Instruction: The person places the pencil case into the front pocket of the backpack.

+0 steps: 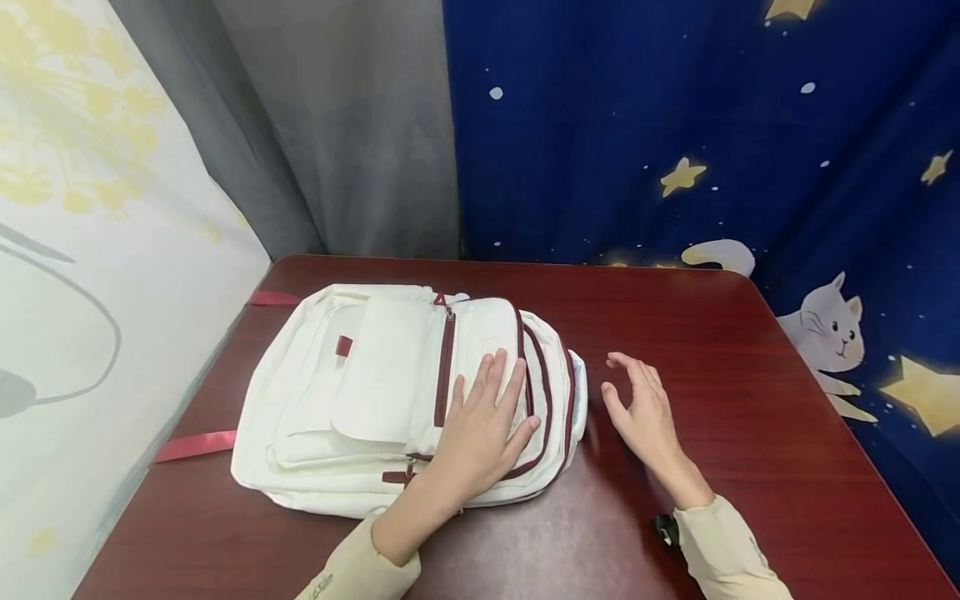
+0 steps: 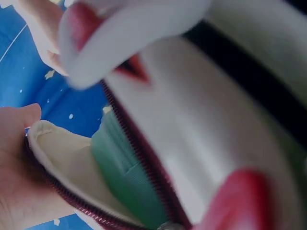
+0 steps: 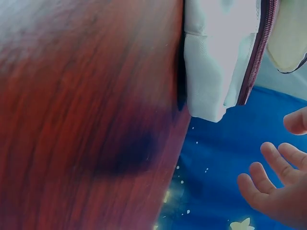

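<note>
A white backpack (image 1: 300, 400) with dark red zippers lies on its back on the table. My left hand (image 1: 480, 425) rests on its front pocket (image 1: 480, 329), fingers straight and slightly spread. In the left wrist view, a zipper (image 2: 139, 148) stands unzipped, and something light green (image 2: 127, 167) shows inside; its kind is unclear. That hand lies against the pocket's outer edge. Off the backpack's right end, my right hand (image 1: 645, 412) hovers with loosely bent fingers. It touches nothing, and in the right wrist view its fingers (image 3: 278, 163) are apart from the bag.
The backpack sits on a reddish-brown table (image 1: 675, 333). Pink-red straps (image 1: 197, 445) stick out at its left end. Behind hang a grey curtain (image 1: 360, 125) and a blue curtain (image 1: 600, 125) with stars and a cat. A pale patterned surface (image 1: 90, 292) borders the table's left side.
</note>
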A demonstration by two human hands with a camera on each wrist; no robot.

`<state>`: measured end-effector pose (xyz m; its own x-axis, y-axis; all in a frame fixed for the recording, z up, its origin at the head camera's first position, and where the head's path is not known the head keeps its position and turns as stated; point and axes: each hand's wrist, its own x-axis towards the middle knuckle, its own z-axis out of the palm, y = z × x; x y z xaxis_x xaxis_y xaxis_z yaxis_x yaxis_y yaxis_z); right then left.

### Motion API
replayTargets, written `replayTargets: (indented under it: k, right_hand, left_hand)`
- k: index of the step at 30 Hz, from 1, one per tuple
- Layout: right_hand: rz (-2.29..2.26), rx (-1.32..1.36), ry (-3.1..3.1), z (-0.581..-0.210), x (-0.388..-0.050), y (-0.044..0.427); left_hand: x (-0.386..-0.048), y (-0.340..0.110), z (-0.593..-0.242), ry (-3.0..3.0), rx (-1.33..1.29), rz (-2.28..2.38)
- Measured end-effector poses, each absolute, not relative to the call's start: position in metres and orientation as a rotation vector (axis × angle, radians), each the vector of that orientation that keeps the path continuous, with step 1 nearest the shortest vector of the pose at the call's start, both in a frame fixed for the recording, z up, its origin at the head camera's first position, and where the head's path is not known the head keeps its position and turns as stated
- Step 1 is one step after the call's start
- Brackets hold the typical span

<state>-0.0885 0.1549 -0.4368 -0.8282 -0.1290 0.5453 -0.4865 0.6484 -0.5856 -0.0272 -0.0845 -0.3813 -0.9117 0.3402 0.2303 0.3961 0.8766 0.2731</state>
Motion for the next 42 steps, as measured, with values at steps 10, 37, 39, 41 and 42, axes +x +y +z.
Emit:
replayTargets:
  k: [10,37,39,41,42]
  right_hand:
    - [1.027,0.448,-2.493,-0.443,-0.081,0.158]
    - [1.026,0.554,-3.118,-0.44,-0.097,0.129]
    - [1.018,0.549,-3.139,-0.44,-0.097,0.13]
    - [1.002,0.524,-3.137,-0.44,-0.097,0.133]
    - [0.986,0.52,-3.133,-0.441,-0.097,0.135]
  left_hand:
    - [-0.027,-0.085,-0.4,-2.862,-0.718,-0.106]
    - [-0.001,-0.321,-0.409,-2.882,0.117,-0.857]
    - [-0.002,-0.326,-0.414,-2.927,0.127,-0.937]
    - [-0.008,-0.324,-0.416,-2.95,0.108,-0.962]
    - [-0.011,-0.322,-0.415,-2.955,0.098,-0.953]
